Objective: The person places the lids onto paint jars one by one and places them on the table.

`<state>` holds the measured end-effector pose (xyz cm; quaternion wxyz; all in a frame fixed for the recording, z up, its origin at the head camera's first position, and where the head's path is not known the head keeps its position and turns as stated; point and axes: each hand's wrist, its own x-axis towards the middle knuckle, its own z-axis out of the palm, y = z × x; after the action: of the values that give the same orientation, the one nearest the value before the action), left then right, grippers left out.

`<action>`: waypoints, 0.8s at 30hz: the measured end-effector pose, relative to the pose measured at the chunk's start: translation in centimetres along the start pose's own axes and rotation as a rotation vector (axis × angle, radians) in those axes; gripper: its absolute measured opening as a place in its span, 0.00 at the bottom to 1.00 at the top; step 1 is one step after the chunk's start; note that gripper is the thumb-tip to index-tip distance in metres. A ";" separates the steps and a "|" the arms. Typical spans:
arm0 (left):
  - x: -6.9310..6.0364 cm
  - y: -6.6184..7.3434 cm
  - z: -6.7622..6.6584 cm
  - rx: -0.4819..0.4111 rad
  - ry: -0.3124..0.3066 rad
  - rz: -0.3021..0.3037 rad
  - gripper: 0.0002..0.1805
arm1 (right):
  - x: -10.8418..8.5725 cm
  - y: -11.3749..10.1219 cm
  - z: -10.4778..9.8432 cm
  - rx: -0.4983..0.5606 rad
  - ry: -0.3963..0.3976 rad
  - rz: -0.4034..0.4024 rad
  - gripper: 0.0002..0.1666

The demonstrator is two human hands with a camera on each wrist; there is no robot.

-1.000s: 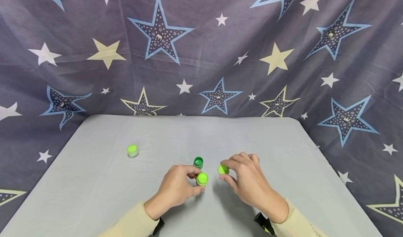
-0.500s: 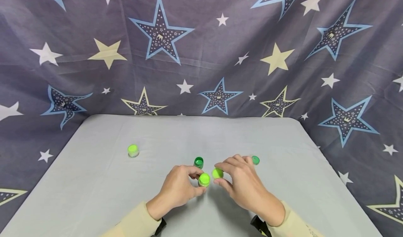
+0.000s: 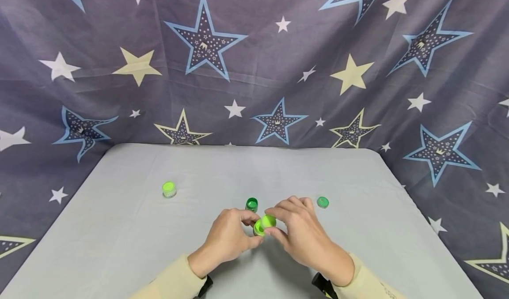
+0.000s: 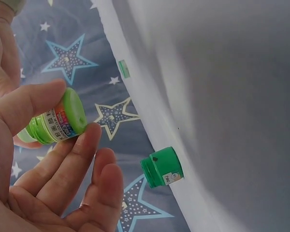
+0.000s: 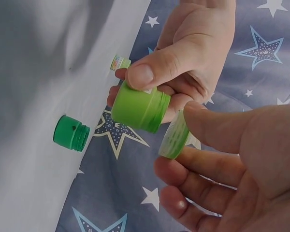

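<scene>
Between thumb and fingers, my left hand (image 3: 228, 237) grips a small light green paint jar (image 5: 135, 107), its threaded mouth uncapped. A printed label shows on this jar (image 4: 58, 123) in the left wrist view. My right hand (image 3: 302, 232) pinches a light green screw lid (image 5: 175, 137) by its edge. The lid is tilted right beside the jar's mouth; whether the two touch, I cannot tell. Just behind my left fingers, a dark green jar (image 3: 251, 205) stands upright and uncapped on the table.
A flat dark green lid (image 3: 323, 202) lies on the table beyond my right hand. Farther left stands another jar (image 3: 169, 190) with a light green top. The grey-covered table (image 3: 119, 246) ends at a star-patterned cloth (image 3: 254, 65) hanging behind it.
My right hand has moved left with the light green lid, bringing it up to the jar's mouth. The dark green lid has come into view behind it. My left hand has shifted slightly right.
</scene>
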<state>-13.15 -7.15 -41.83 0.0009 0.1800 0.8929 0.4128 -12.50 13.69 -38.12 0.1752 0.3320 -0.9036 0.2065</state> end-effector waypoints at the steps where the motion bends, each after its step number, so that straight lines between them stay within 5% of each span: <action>1: 0.0 0.0 0.0 0.000 0.000 0.000 0.15 | 0.0 0.0 0.0 0.000 -0.001 -0.002 0.21; 24: 0.0 0.1 0.2 0.011 0.035 0.021 0.14 | 0.1 -0.4 0.7 0.026 -0.011 -0.031 0.22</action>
<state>-13.05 -6.96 -41.92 -0.0200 0.1821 0.8930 0.4112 -12.44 13.02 -38.62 0.1691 0.3494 -0.8965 0.2136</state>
